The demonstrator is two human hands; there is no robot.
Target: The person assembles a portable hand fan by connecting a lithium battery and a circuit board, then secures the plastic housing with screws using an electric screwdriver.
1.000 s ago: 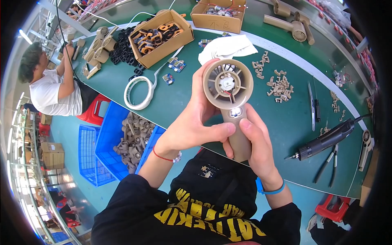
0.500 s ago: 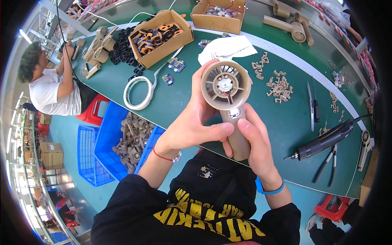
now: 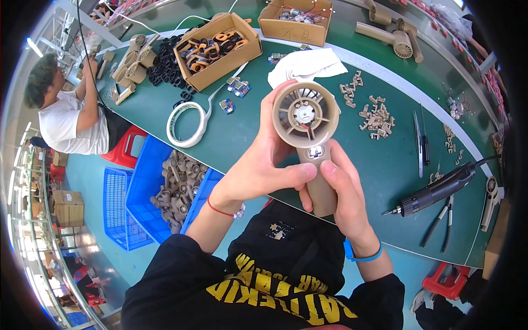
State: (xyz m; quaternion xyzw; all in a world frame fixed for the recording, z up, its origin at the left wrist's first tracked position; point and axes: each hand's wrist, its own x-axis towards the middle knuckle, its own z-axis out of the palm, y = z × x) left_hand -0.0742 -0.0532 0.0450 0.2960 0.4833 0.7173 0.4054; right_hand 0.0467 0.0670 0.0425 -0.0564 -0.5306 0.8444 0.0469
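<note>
Between my hands is a beige handheld fan (image 3: 319, 190), its round head toward me and its handle pointing down. Spokes and a white-centred motor (image 3: 303, 114) show inside the open ring. Below the ring, a small metal-edged slot sits in the neck. My left hand (image 3: 269, 159) wraps the fan's head and neck from the left, thumb on the upper handle. My right hand (image 3: 347, 190) grips the handle from the right, its thumb close to the left one. Behind the fan head lies a white cloth (image 3: 308, 64).
A tape roll (image 3: 187, 125) and small circuit boards (image 3: 238, 87) lie left of the fan. Rightward are small beige clips (image 3: 377, 117), tweezers (image 3: 418, 144), an electric screwdriver (image 3: 434, 190) and pliers (image 3: 439, 223). A carton (image 3: 242, 47) holds orange-black rings. A blue crate (image 3: 144, 192) contains beige parts; a co-worker (image 3: 74, 110) sits left.
The fan and both hands have stayed nearly in place. The whole view has shifted only very slightly.
</note>
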